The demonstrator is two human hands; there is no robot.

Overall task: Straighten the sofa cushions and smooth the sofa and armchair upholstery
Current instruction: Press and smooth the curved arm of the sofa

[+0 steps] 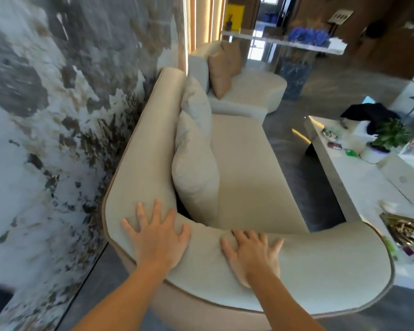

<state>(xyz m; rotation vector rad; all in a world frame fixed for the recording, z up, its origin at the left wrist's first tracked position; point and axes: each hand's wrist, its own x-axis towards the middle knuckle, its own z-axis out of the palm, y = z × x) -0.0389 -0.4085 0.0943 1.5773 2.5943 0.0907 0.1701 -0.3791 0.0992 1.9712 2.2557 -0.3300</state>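
Both hands, left hand [157, 237] and right hand [251, 253], lay flat with fingers spread, grasping nothing, on the sofa [251, 177] armrest top, apparently to press its fabric smooth; 3 back cushions [196, 149] leaned upright against the backrest.

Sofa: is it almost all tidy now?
Partly. The seat looks smooth. Both hands, left and right, press flat on the sofa's arm, smoothing it. The cushions lean unevenly, and the far seat's tan pillow sits tilted.
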